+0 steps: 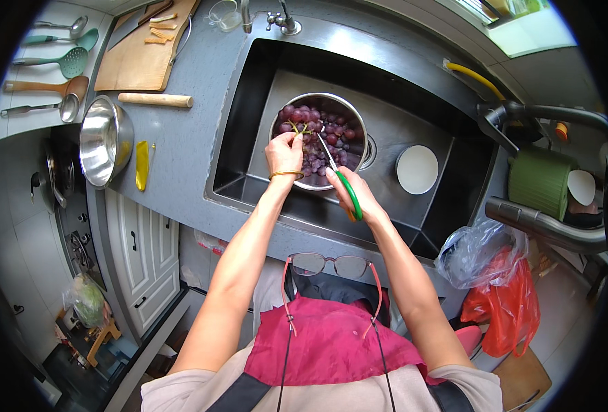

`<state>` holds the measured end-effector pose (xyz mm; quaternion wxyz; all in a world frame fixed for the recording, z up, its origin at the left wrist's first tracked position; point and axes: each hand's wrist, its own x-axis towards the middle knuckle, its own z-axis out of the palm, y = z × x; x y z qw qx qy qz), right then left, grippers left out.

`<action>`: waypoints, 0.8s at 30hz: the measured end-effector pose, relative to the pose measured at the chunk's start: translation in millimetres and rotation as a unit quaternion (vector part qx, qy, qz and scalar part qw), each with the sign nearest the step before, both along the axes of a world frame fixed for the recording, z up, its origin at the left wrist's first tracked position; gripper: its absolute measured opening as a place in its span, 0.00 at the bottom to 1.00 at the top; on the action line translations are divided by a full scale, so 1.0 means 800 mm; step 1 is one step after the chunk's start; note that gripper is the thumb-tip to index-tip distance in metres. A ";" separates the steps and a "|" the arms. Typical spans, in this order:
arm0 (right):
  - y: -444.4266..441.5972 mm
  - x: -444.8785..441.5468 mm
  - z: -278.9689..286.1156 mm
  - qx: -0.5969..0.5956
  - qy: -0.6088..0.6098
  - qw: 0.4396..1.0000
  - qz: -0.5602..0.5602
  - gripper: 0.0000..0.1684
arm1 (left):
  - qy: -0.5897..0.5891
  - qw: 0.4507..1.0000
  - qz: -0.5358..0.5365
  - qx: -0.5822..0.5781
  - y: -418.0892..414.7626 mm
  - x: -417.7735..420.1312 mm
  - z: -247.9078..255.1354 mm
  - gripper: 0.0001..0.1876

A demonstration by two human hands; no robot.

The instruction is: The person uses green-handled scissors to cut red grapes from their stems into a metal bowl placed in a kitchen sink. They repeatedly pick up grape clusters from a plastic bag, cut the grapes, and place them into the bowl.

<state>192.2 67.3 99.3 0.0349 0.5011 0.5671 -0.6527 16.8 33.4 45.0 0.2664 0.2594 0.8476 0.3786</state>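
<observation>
Red grapes (pixel 334 135) fill much of a round stainless steel bowl (pixel 361 116) that stands in the sink (pixel 412 129). My left hand (pixel 284 153) is over the bowl's near left side and pinches the green stem (pixel 297 127) of a grape bunch. In my right hand (pixel 358 193) is a pair of scissors (pixel 354 194) with green handles and an orange part. Their metal blades reach over the grapes, with the tips close to the stem. Whether the blades touch the stem I cannot tell.
Right of the bowl a white bowl (pixel 417 170) sits in the sink. Along the left counter are a steel basin (pixel 105 141), a wooden rolling pin (pixel 155 100), a yellow strip (pixel 142 166) and a cutting board (pixel 134 67) with a knife. A faucet (pixel 283 23) rises behind; plastic bags (pixel 504 298) hang right.
</observation>
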 end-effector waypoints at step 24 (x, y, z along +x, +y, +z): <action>-0.025 -0.009 0.006 -0.245 0.097 0.948 -0.181 0.32 | 0.228 0.949 -0.217 -0.031 -0.011 0.026 0.018 0.07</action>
